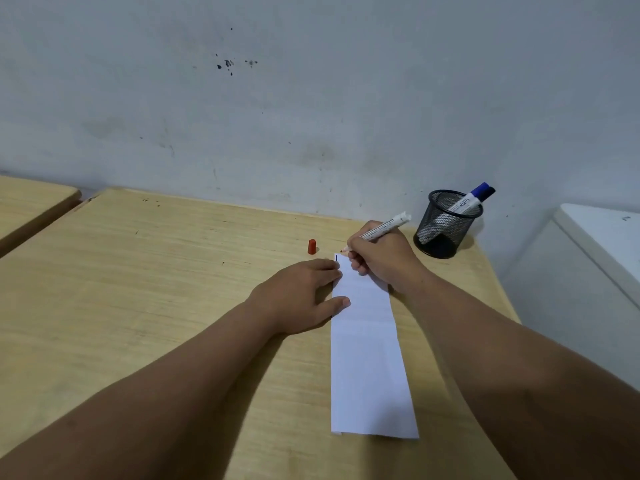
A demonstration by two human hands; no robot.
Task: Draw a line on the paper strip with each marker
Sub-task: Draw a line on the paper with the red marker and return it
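Observation:
A long white paper strip lies lengthwise on the wooden desk. My right hand grips an uncapped white marker, its tip at the strip's far left corner, where a short dark mark shows. My left hand lies flat, fingers pressing the strip's left edge. The marker's red cap stands on the desk just beyond my left hand. A black mesh pen cup at the back right holds a blue-capped marker and a dark-capped one behind it.
The desk ends at a grey wall behind. A second wooden desk stands to the left across a narrow gap. A white cabinet sits to the right of the desk.

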